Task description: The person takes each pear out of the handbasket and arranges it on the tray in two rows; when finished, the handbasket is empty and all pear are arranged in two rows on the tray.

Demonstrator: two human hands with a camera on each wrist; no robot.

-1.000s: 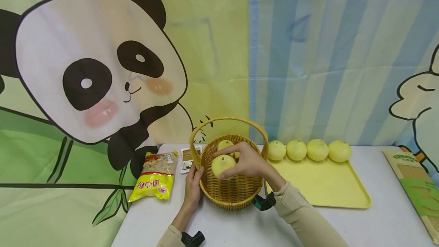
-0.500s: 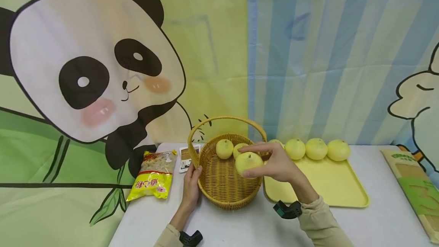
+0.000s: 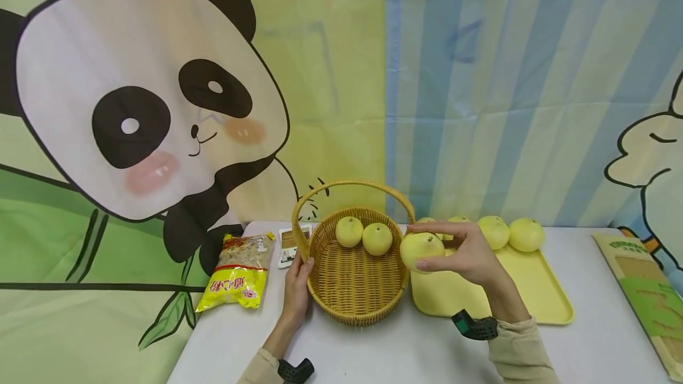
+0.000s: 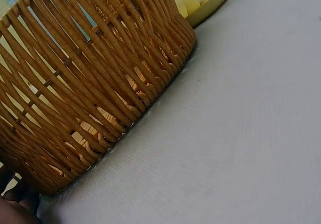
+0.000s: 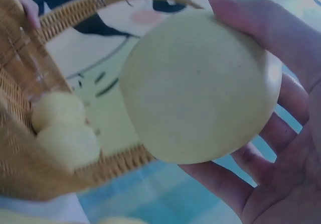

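Observation:
My right hand (image 3: 469,253) holds a round pale-yellow melon (image 3: 421,250) between thumb and fingers, just right of the wicker basket's rim and over the left end of the yellow tray (image 3: 533,295). In the right wrist view the smooth melon (image 5: 200,88) fills the middle. My left hand (image 3: 297,292) grips the left side of the basket (image 3: 357,316), by the foot of its arched handle. Two more melons, a left one (image 3: 349,232) and a right one (image 3: 377,239), lie side by side at the back of the basket. Basket wickerwork (image 4: 100,68) dominates the left wrist view.
Several melons (image 3: 493,233) line the tray's back edge, some partly hidden by my right hand. Left of the basket lie a yellow food packet (image 3: 240,271) and a small white packet (image 3: 290,248). A green-and-tan flat package (image 3: 642,295) lies at the table's right.
My right hand has carried the melon from over the basket rightward, past its rim to the tray side. The two melons inside now show fully. My left hand stays on the basket.

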